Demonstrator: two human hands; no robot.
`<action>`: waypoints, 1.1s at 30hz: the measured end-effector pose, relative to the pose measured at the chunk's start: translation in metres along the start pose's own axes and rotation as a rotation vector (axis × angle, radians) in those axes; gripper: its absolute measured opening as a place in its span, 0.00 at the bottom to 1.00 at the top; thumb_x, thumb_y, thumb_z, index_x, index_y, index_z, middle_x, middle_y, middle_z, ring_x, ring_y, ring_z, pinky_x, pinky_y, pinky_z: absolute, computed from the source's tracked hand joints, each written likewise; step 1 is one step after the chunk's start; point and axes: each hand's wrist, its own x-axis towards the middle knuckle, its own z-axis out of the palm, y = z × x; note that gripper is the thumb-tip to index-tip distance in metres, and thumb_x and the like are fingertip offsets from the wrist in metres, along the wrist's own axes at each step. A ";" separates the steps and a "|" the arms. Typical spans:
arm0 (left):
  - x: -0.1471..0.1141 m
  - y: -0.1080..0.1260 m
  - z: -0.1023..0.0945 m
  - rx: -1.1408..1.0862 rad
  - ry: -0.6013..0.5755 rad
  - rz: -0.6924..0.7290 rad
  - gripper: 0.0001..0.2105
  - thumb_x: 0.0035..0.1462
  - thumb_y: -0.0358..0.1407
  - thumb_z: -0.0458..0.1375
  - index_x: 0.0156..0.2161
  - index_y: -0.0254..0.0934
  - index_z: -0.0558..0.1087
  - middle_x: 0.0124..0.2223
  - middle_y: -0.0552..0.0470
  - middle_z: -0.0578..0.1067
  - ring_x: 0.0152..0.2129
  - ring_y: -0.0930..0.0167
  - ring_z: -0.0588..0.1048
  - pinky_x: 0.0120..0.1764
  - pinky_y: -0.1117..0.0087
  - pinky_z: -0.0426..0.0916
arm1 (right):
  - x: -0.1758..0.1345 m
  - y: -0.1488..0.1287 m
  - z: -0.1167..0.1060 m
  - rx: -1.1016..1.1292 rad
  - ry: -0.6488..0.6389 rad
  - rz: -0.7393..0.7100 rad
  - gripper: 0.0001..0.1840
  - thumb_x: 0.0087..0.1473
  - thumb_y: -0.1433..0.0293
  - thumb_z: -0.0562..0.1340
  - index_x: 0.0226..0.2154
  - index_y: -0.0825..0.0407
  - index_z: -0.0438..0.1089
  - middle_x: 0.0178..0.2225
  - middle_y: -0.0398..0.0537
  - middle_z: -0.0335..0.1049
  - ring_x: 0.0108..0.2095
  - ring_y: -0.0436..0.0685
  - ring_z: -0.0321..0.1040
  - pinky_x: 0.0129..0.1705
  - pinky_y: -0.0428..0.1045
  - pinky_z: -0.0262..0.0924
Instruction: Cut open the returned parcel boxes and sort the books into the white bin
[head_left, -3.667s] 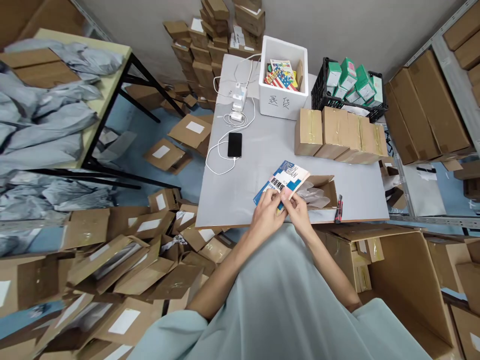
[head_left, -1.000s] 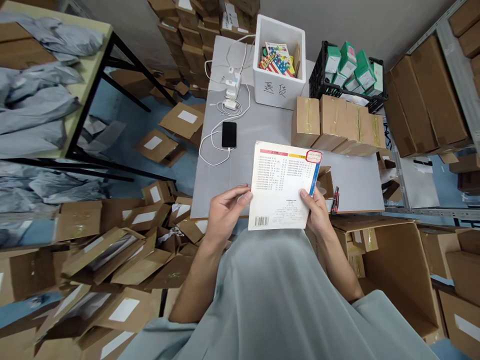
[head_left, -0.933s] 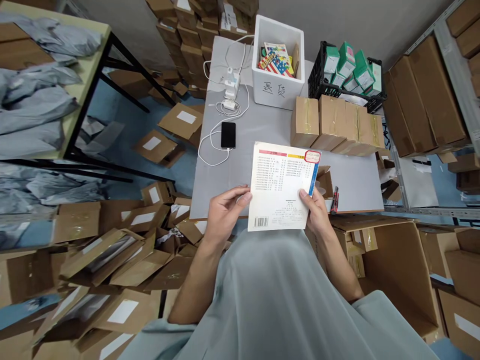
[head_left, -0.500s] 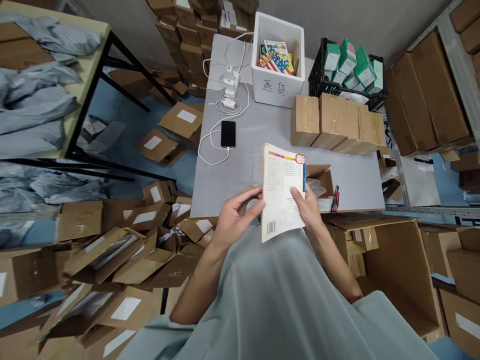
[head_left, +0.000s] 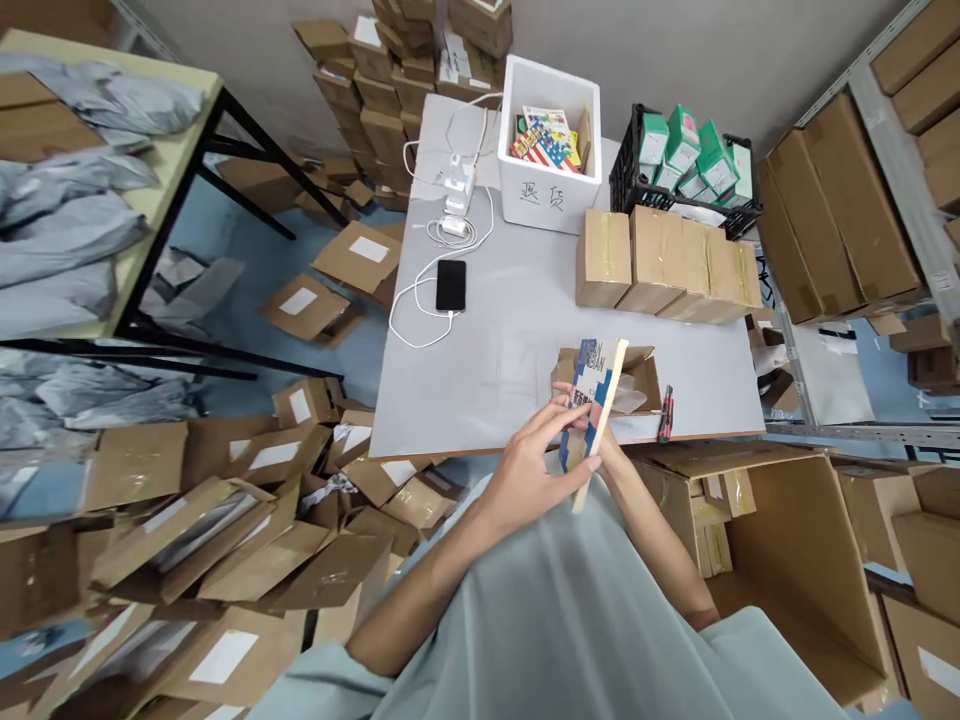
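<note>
A paperback book (head_left: 592,365) with a blue and grey cover is held tilted above the table's front edge, its pale page edge turned to the right. My left hand (head_left: 534,465) grips it from the left, fingers lying across the cover and thumb against the page edge. Behind the book, my right hand (head_left: 609,456) holds it from the other side, most of its fingers hidden. Just past the book stands a small open carton (head_left: 643,370) with clear plastic inside. Beside the carton lies a red and black marker-like tool (head_left: 666,414).
On the grey table (head_left: 495,360) are a plugged-in phone (head_left: 451,286), a power strip (head_left: 459,185), a white foam box (head_left: 551,205) of books, a row of brown cartons (head_left: 660,260) and a black crate (head_left: 626,185) of green boxes. Opened cartons (head_left: 300,550) crowd the floor at left.
The book has turned from its white printed back to its blue and grey cover, tilting edge-on. My left hand has moved right onto the cover. The view has shifted slightly.
</note>
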 end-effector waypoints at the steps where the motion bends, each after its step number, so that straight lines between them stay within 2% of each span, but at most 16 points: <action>1: 0.003 -0.004 -0.006 -0.069 -0.001 -0.032 0.26 0.64 0.38 0.70 0.67 0.44 0.78 0.59 0.42 0.81 0.55 0.59 0.82 0.60 0.56 0.80 | 0.001 -0.002 -0.002 0.051 0.014 0.037 0.42 0.58 0.31 0.64 0.54 0.47 0.79 0.43 0.50 0.85 0.40 0.62 0.82 0.45 0.57 0.80; 4: 0.010 -0.019 -0.023 -0.279 0.007 -0.196 0.24 0.66 0.46 0.69 0.63 0.40 0.82 0.62 0.39 0.82 0.57 0.56 0.83 0.58 0.56 0.81 | 0.002 -0.011 -0.007 0.166 0.087 0.069 0.42 0.57 0.33 0.66 0.57 0.48 0.77 0.50 0.53 0.85 0.50 0.66 0.82 0.54 0.60 0.78; 6: 0.016 -0.028 -0.033 -0.354 0.046 -0.334 0.24 0.65 0.52 0.69 0.59 0.39 0.84 0.59 0.39 0.84 0.56 0.54 0.84 0.61 0.52 0.79 | 0.002 -0.018 -0.014 0.165 0.120 0.034 0.40 0.54 0.39 0.73 0.59 0.47 0.76 0.57 0.55 0.83 0.57 0.68 0.79 0.62 0.62 0.75; 8: 0.023 -0.036 -0.042 -0.380 0.092 -0.433 0.28 0.62 0.57 0.70 0.57 0.38 0.85 0.58 0.40 0.85 0.57 0.52 0.83 0.65 0.48 0.75 | 0.004 -0.026 -0.022 0.140 0.120 0.012 0.40 0.53 0.44 0.77 0.61 0.46 0.75 0.60 0.55 0.82 0.60 0.69 0.79 0.67 0.64 0.70; 10: 0.031 -0.041 -0.048 -0.401 0.089 -0.502 0.32 0.60 0.62 0.70 0.57 0.39 0.85 0.60 0.40 0.84 0.58 0.50 0.82 0.65 0.47 0.74 | 0.008 -0.033 -0.029 0.105 0.090 -0.007 0.42 0.53 0.45 0.77 0.63 0.46 0.75 0.59 0.56 0.82 0.61 0.70 0.78 0.69 0.67 0.68; 14: 0.049 -0.049 -0.052 -0.438 0.002 -0.583 0.34 0.61 0.63 0.68 0.62 0.40 0.82 0.64 0.40 0.82 0.56 0.51 0.83 0.56 0.54 0.81 | 0.024 -0.050 -0.038 0.002 0.051 -0.049 0.43 0.55 0.43 0.75 0.66 0.45 0.74 0.57 0.57 0.83 0.64 0.73 0.76 0.72 0.70 0.63; 17: 0.065 -0.058 -0.053 -0.431 -0.021 -0.589 0.42 0.57 0.63 0.72 0.69 0.41 0.76 0.65 0.38 0.80 0.49 0.55 0.84 0.43 0.62 0.83 | 0.041 -0.061 -0.040 -0.022 0.002 -0.045 0.44 0.55 0.43 0.76 0.68 0.44 0.73 0.59 0.57 0.82 0.65 0.73 0.76 0.73 0.69 0.63; 19: 0.078 -0.064 -0.055 -0.420 -0.013 -0.624 0.48 0.54 0.63 0.74 0.73 0.42 0.70 0.64 0.38 0.80 0.43 0.58 0.84 0.32 0.66 0.81 | 0.054 -0.063 -0.042 -0.002 -0.059 -0.025 0.46 0.54 0.44 0.77 0.69 0.42 0.72 0.60 0.56 0.81 0.63 0.72 0.77 0.70 0.69 0.67; 21: 0.092 -0.070 -0.060 -0.398 0.016 -0.652 0.50 0.54 0.62 0.74 0.75 0.42 0.67 0.62 0.38 0.80 0.40 0.60 0.82 0.27 0.70 0.77 | 0.068 -0.060 -0.045 0.021 -0.144 0.034 0.46 0.54 0.43 0.76 0.69 0.41 0.71 0.58 0.56 0.82 0.56 0.72 0.82 0.62 0.70 0.75; 23: 0.107 -0.073 -0.064 -0.366 0.053 -0.639 0.50 0.54 0.62 0.73 0.75 0.42 0.67 0.60 0.39 0.81 0.39 0.62 0.81 0.25 0.71 0.76 | 0.083 -0.053 -0.047 0.004 -0.172 0.100 0.46 0.53 0.42 0.76 0.69 0.41 0.72 0.56 0.56 0.83 0.48 0.71 0.85 0.53 0.70 0.80; 24: 0.115 -0.073 -0.065 -0.337 0.069 -0.623 0.48 0.55 0.62 0.73 0.74 0.41 0.68 0.58 0.40 0.81 0.37 0.62 0.80 0.24 0.71 0.75 | 0.091 -0.049 -0.047 -0.030 -0.134 0.109 0.47 0.51 0.42 0.77 0.67 0.42 0.74 0.57 0.57 0.83 0.47 0.72 0.85 0.52 0.70 0.80; 25: 0.122 -0.072 -0.065 -0.294 0.090 -0.598 0.46 0.56 0.62 0.72 0.73 0.41 0.71 0.56 0.41 0.82 0.36 0.62 0.80 0.24 0.71 0.75 | 0.098 -0.047 -0.045 -0.073 -0.070 0.098 0.46 0.48 0.42 0.79 0.65 0.43 0.77 0.59 0.58 0.81 0.50 0.73 0.84 0.55 0.71 0.79; 27: 0.136 -0.067 -0.060 -0.169 0.139 -0.509 0.37 0.60 0.61 0.69 0.67 0.41 0.78 0.51 0.43 0.83 0.38 0.60 0.81 0.31 0.67 0.79 | 0.112 -0.047 -0.035 -0.112 0.032 0.053 0.45 0.45 0.42 0.80 0.61 0.43 0.80 0.65 0.60 0.77 0.61 0.76 0.78 0.64 0.70 0.74; 29: 0.148 -0.061 -0.050 -0.022 0.162 -0.393 0.25 0.66 0.56 0.65 0.59 0.44 0.85 0.47 0.44 0.83 0.42 0.57 0.82 0.42 0.61 0.81 | 0.123 -0.053 -0.020 -0.038 -0.022 0.026 0.42 0.51 0.41 0.77 0.63 0.42 0.79 0.69 0.57 0.74 0.69 0.75 0.71 0.70 0.68 0.69; 31: 0.157 -0.056 -0.039 0.104 0.138 -0.307 0.18 0.70 0.51 0.61 0.54 0.49 0.88 0.47 0.44 0.83 0.46 0.55 0.83 0.50 0.59 0.80 | 0.133 -0.063 -0.004 0.079 -0.110 -0.003 0.39 0.57 0.41 0.73 0.65 0.41 0.77 0.67 0.54 0.76 0.68 0.73 0.72 0.71 0.67 0.67; 33: 0.164 -0.056 -0.034 0.176 0.059 -0.296 0.15 0.70 0.48 0.61 0.52 0.53 0.89 0.49 0.44 0.84 0.47 0.55 0.83 0.50 0.59 0.80 | 0.143 -0.071 0.007 0.151 -0.088 -0.024 0.37 0.58 0.39 0.72 0.61 0.42 0.80 0.60 0.54 0.82 0.63 0.74 0.78 0.70 0.68 0.69</action>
